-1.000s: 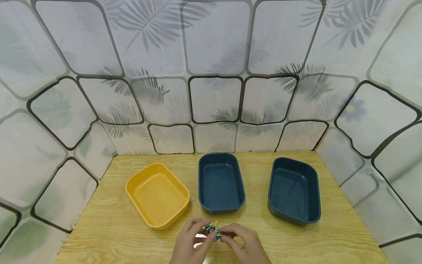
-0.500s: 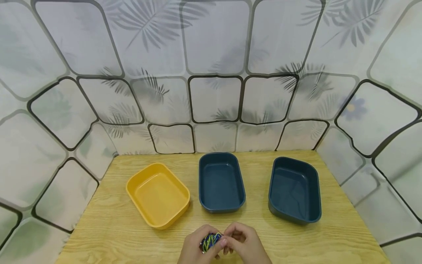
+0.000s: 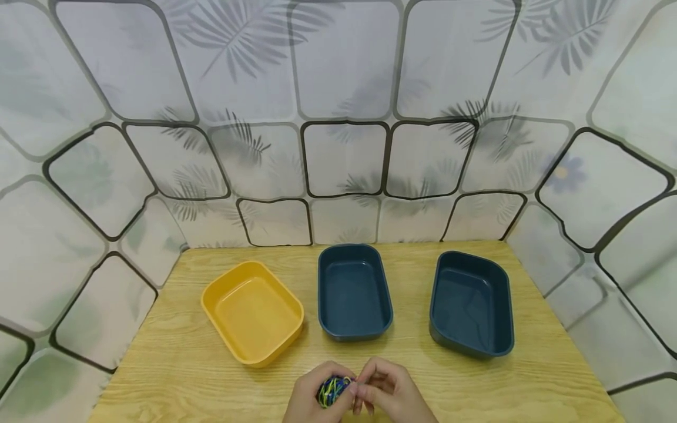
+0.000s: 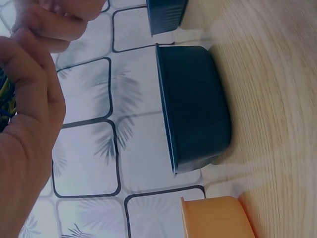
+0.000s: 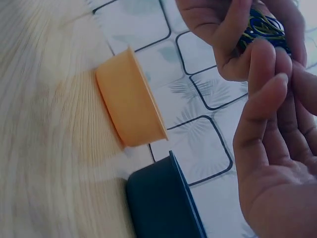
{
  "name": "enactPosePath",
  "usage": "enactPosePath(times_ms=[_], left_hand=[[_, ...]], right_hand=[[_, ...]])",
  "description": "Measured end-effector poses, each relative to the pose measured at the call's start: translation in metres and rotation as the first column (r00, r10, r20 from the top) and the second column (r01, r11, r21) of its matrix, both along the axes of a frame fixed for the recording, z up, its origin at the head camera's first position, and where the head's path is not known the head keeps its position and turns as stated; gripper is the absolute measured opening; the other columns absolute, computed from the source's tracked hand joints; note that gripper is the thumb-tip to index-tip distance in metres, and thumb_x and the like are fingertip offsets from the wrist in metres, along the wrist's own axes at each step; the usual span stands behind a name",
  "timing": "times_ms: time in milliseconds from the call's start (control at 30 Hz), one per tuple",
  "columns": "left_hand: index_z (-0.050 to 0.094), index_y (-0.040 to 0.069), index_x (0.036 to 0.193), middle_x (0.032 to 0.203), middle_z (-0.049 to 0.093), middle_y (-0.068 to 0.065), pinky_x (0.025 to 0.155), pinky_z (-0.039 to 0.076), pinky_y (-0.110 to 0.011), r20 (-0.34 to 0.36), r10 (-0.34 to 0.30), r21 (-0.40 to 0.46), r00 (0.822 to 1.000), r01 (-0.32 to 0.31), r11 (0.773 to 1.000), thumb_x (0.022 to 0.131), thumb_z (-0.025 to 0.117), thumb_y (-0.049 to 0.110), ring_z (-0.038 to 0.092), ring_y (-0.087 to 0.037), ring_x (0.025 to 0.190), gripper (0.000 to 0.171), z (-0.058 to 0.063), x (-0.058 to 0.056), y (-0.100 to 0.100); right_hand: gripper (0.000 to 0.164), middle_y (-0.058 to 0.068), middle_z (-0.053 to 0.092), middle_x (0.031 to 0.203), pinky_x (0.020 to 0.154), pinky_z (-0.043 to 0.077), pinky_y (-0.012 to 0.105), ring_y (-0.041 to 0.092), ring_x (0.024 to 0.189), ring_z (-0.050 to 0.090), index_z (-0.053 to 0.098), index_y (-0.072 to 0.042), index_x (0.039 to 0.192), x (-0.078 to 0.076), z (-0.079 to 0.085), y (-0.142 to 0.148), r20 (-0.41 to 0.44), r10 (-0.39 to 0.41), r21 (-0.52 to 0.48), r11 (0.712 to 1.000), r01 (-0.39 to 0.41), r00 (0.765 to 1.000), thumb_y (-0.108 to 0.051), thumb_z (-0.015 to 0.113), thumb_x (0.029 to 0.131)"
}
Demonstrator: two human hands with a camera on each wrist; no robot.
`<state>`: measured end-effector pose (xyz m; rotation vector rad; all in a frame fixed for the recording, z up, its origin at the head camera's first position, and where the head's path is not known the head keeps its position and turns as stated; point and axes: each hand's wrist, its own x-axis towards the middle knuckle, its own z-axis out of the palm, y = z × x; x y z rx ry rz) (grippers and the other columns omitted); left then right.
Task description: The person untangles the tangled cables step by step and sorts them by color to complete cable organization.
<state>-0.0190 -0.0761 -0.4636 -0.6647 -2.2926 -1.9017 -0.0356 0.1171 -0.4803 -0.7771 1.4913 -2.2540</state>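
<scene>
A tangled bundle of thin blue and yellow-green strands (image 3: pixel 332 390) lies in my left hand (image 3: pixel 317 396), whose fingers and thumb curl round it. In the right wrist view the strands (image 5: pixel 265 27) form loose loops; whether they are bands or cords I cannot tell. My right hand (image 3: pixel 391 390) meets the left thumb at the bundle's right edge, its thumb and fingertips pinching there; the exact strand is hidden. Only a sliver of the bundle (image 4: pixel 6 99) shows in the left wrist view, behind the left hand (image 4: pixel 29 94).
On the wooden table (image 3: pixel 174 352) a yellow bin (image 3: pixel 254 317) stands at left. A dark blue bin (image 3: pixel 355 294) is in the middle, just beyond the hands. Another dark blue bin (image 3: pixel 471 305) sits at right. A patterned cloth wall (image 3: pixel 344 158) encloses the back and sides.
The bundle has turned and shifted down-left deeper into my left hand, showing more of its strands than a second ago. My right fingertips stay at its right edge. The bins have not moved.
</scene>
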Motion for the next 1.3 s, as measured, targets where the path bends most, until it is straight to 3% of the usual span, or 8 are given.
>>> enactPosePath(times_ms=[200,333,533,667,867,933,1100,1300], left_hand=[[0.069,0.020,0.090,0.083,0.067,0.009,0.062,0.057,-0.029,0.012,0.077,-0.003,0.997,-0.077,0.997,0.092,0.077,0.018,0.063,-0.008,0.071,0.008,0.003,0.001,0.004],[0.070,0.020,0.088,0.081,0.069,0.008,0.060,0.058,-0.031,0.023,0.116,0.020,0.993,-0.116,0.993,0.089,0.077,0.006,0.064,-0.009,0.068,0.016,0.007,0.001,0.007],[0.070,0.017,0.081,0.075,0.069,0.007,0.053,0.058,-0.032,0.070,0.248,0.052,0.966,-0.251,0.967,0.078,0.075,-0.011,0.064,-0.010,0.061,0.029,0.012,0.006,0.007],[0.069,0.016,0.079,0.074,0.069,0.002,0.050,0.057,-0.032,0.138,0.276,0.048,0.951,-0.285,0.957,0.079,0.074,-0.010,0.062,-0.011,0.058,0.026,0.015,0.006,0.005],[0.067,0.018,0.075,0.067,0.065,0.003,0.046,0.052,-0.029,0.142,0.414,0.049,0.899,-0.424,0.904,0.076,0.072,-0.013,0.057,-0.011,0.055,0.031,0.016,0.005,-0.005],[0.067,0.017,0.075,0.065,0.064,0.004,0.046,0.052,-0.029,0.132,0.419,0.056,0.898,-0.429,0.902,0.076,0.072,-0.013,0.057,-0.011,0.054,0.031,0.015,0.006,-0.008],[0.069,0.014,0.082,0.067,0.065,0.002,0.048,0.054,-0.031,0.139,0.360,0.091,0.923,-0.374,0.923,0.089,0.073,-0.002,0.061,-0.016,0.057,0.018,0.016,0.006,-0.015],[0.071,0.017,0.085,0.070,0.066,0.001,0.050,0.055,-0.032,0.117,0.322,0.107,0.939,-0.334,0.936,0.094,0.072,0.007,0.063,-0.018,0.059,0.013,0.016,0.008,-0.020]], right_hand=[[0.006,0.024,0.065,0.084,0.054,0.050,0.030,0.020,0.074,0.068,0.058,0.007,0.101,0.001,0.009,0.001,-0.121,-0.074,0.123,0.988,0.089,0.990,0.001,0.056,0.101],[0.002,0.019,0.063,0.083,0.056,0.053,0.031,0.024,0.071,0.066,0.061,-0.001,0.099,0.002,0.019,0.006,-0.183,-0.222,0.228,0.938,0.261,0.958,-0.001,0.059,0.100],[0.007,0.010,0.062,0.080,0.057,0.052,0.032,0.024,0.068,0.064,0.060,-0.003,0.094,0.001,0.028,0.013,-0.219,-0.469,0.282,0.809,0.515,0.856,0.003,0.062,0.097],[0.017,0.013,0.061,0.081,0.055,0.052,0.030,0.024,0.067,0.063,0.060,-0.005,0.095,-0.007,0.027,0.019,-0.293,-0.522,0.220,0.779,0.588,0.801,0.012,0.060,0.095],[0.018,0.018,0.060,0.077,0.050,0.045,0.031,0.022,0.064,0.060,0.061,-0.002,0.094,-0.026,0.034,0.046,-0.287,-0.723,0.131,0.620,0.774,0.628,0.016,0.059,0.093],[0.015,0.019,0.060,0.078,0.051,0.045,0.031,0.022,0.066,0.060,0.062,-0.002,0.096,-0.028,0.036,0.053,-0.263,-0.738,0.153,0.604,0.782,0.622,0.012,0.059,0.095],[0.007,0.013,0.065,0.084,0.056,0.049,0.030,0.023,0.070,0.062,0.065,0.000,0.104,-0.031,0.023,0.059,-0.359,-0.655,0.239,0.624,0.744,0.665,0.001,0.065,0.097],[0.033,-0.008,0.062,0.087,0.051,0.042,0.019,0.010,0.059,0.050,0.070,-0.012,0.115,-0.025,0.041,0.051,-0.619,-0.586,0.343,0.397,0.851,0.523,-0.001,0.079,0.086]])
